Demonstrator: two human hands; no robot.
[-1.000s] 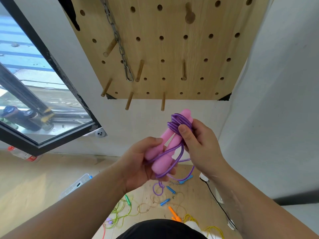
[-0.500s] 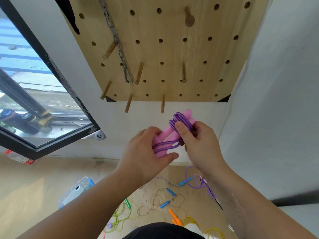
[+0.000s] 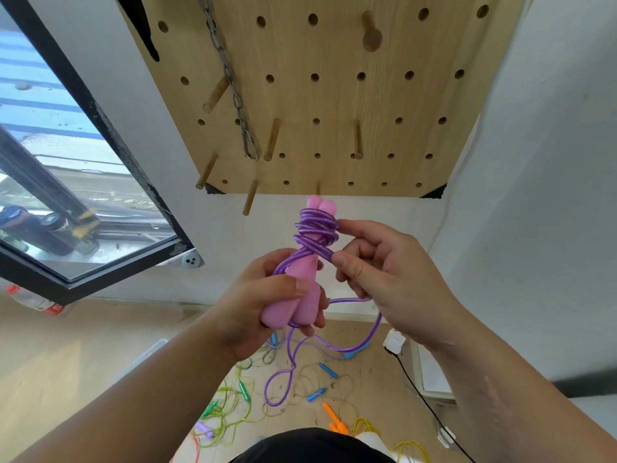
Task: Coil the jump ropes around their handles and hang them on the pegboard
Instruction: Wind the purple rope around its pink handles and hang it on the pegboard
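Head — hands (image 3: 253, 305) (image 3: 394, 272) curled round jump rope (image 3: 317, 228)

The two pink, bulb-ended jump-rope handles (image 3: 302, 297), slanted toward the upper right a second ago, have been brought nearly upright. The left hand (image 3: 260, 305), laid over their middle half a second ago, has been slid down to grip their thick lower ends. More turns of the glossy purple plastic rope (image 3: 317, 228) have been wound near the tips. The right hand (image 3: 387, 275), formerly pressed on the coil, now pinches a strand just below it. The loose length now hangs in a longer loop under both hands.
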